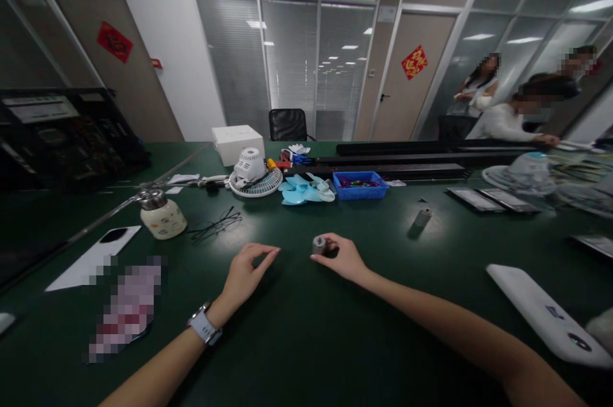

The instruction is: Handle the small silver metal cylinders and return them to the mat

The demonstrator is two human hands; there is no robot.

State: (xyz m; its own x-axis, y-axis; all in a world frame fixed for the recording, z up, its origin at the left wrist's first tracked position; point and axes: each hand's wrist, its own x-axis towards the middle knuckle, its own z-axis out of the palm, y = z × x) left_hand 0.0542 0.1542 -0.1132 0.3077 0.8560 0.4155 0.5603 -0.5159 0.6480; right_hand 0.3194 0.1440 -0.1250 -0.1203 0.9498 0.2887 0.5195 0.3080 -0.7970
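Observation:
A small grey metal cylinder (319,245) stands on the green table in the middle, with a round top and a small hole or stub at its centre. The thumb and fingers of my right hand (345,257) are closed around it from the right. To its left, my left hand (248,271) is held in a pinch, thumb and index fingertips together; anything between them is too small to make out. A second, similar grey cylinder (423,217) stands farther right, and a tiny dark piece (423,200) lies behind it.
Behind my hands are light-blue fan blades (302,190), a blue tray (360,185) of small parts and a white fan housing (249,167). Glasses (218,225) and a cream jar (163,218) stand left. A white fan part (546,314) lies right. People (502,121) work at the far right.

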